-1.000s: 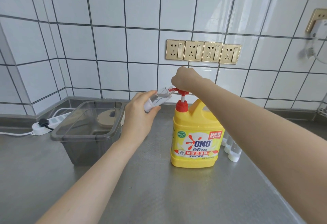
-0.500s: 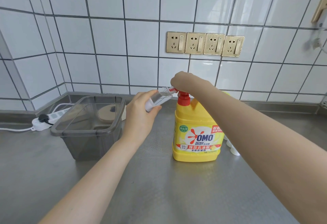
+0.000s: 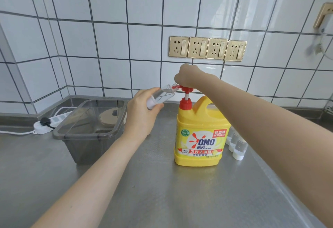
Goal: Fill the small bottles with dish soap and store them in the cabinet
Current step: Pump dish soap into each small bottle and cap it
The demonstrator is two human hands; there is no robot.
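A yellow dish soap jug (image 3: 201,137) with a red pump (image 3: 186,90) stands on the steel counter. My right hand (image 3: 187,77) rests on top of the pump head, which stands raised with its white stem showing. My left hand (image 3: 142,112) grips a small clear bottle (image 3: 162,95), tilted with its open mouth against the pump's spout. Several more small clear bottles (image 3: 237,146) with white caps stand upside down just right of the jug, partly hidden behind it and my right forearm.
A grey see-through plastic bin (image 3: 90,128) sits left of my left hand, with a round tan lid showing through it. A white power strip (image 3: 46,122) lies behind the bin by the wall. Gold wall sockets (image 3: 207,48) are above the jug.
The pump head was pressed down half a second ago and has risen again with my right hand on it. My left hand keeps the bottle at the spout.
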